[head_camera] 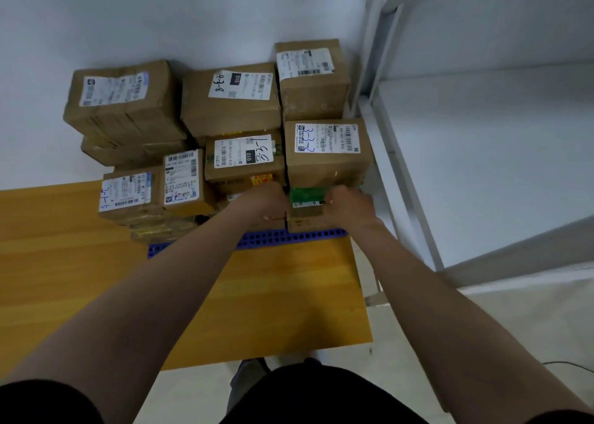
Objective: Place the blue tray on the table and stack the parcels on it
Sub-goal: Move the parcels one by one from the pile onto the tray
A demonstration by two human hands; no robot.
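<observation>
Blue tray [289,237]: flat on the wooden worktop [273,295], towards its far edge. Only the perforated near rim shows; the rest is covered.

Parcels [229,102]: brown cartons stacked in several layers on the tray, labels mostly upward.

Green-labelled parcel [307,197]: small, low in the front right column, long axis running left to right, just below the carton marked 3-3-2 [328,153].

Left hand [265,200]: curled at the green-labelled parcel's left end, grasping it as far as can be seen.

Right hand [348,206]: curled round its right end. Both hands are equally near, one on each side.

Judgement: the coming move looks like a straight push away from the body, square to the column.

Hidden: both sets of fingertips, the parcel's underside, and whether it already rests on the carton beneath. Blur softens both hands.

White shelf frame [401,166]: just beside the stack's right flank.
</observation>
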